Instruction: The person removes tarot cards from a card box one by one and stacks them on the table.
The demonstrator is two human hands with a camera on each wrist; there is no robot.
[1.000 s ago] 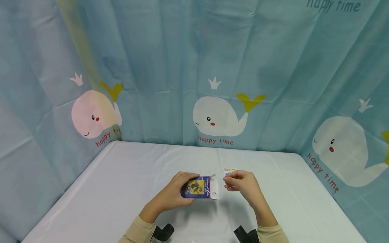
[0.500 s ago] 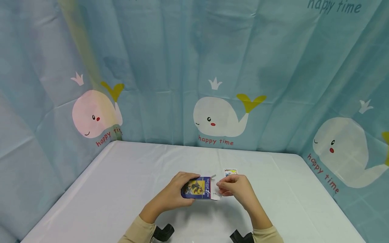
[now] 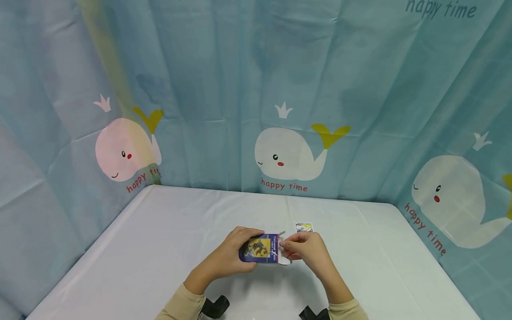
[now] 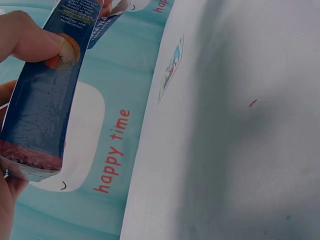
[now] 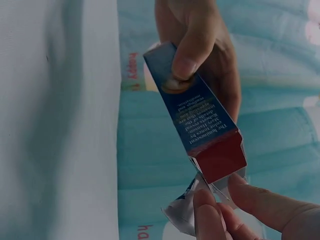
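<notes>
My left hand (image 3: 235,251) grips a blue tarot card box (image 3: 259,249) across its back end, its picture side facing up and its white-lined end flaps (image 3: 285,257) sticking out to the right. In the left wrist view the thumb presses the narrow printed side of the box (image 4: 42,100). My right hand (image 3: 306,249) is at the open end, thumb and fingers pinching a flap. The right wrist view shows a dark red face (image 5: 220,157) at that end, with the crinkled lid flap (image 5: 182,210) beside the fingers.
A small printed card (image 3: 304,226) lies on the white-covered table (image 3: 192,213) just beyond my right hand. A blue curtain with whales (image 3: 288,153) hangs behind and at both sides. Black wrist mounts (image 3: 215,306) sit at both cuffs.
My right hand has moved left from beside the card to the box's open end, and its fingers now meet the flaps. The left hand and box have barely moved.
</notes>
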